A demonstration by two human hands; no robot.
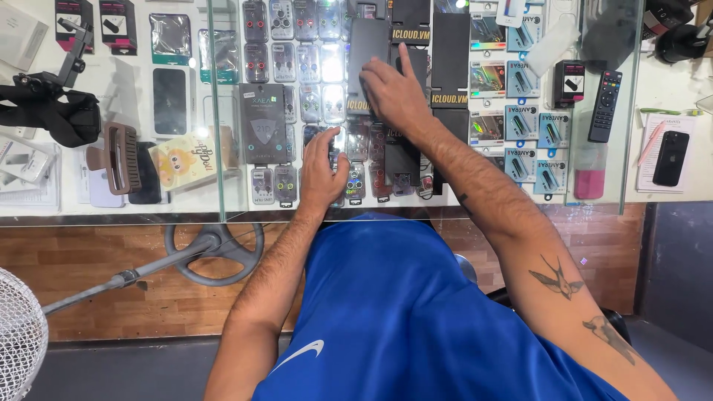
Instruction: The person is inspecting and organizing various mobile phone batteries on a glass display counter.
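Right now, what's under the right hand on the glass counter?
The right hand lies flat on a dark rectangular slab on the glass counter. Packaged accessories show below the glass; the palm hides the slab's lower part.

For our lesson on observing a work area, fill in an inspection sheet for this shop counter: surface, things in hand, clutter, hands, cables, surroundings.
Surface: glass counter top over displayed small packaged accessories.
Things in hand: flat dark rectangular phone-sized slab under the right hand; small dark phone-like item under the left hand.
Clutter: black remote control, black phone on paper, brown hair clip, black strap bag.
Hands: both flat, fingers spread, pressing down; whether either grips anything is unclear.
Cables: nothing seen.
Surroundings: wooden counter front, white fan grille, grey stand base.
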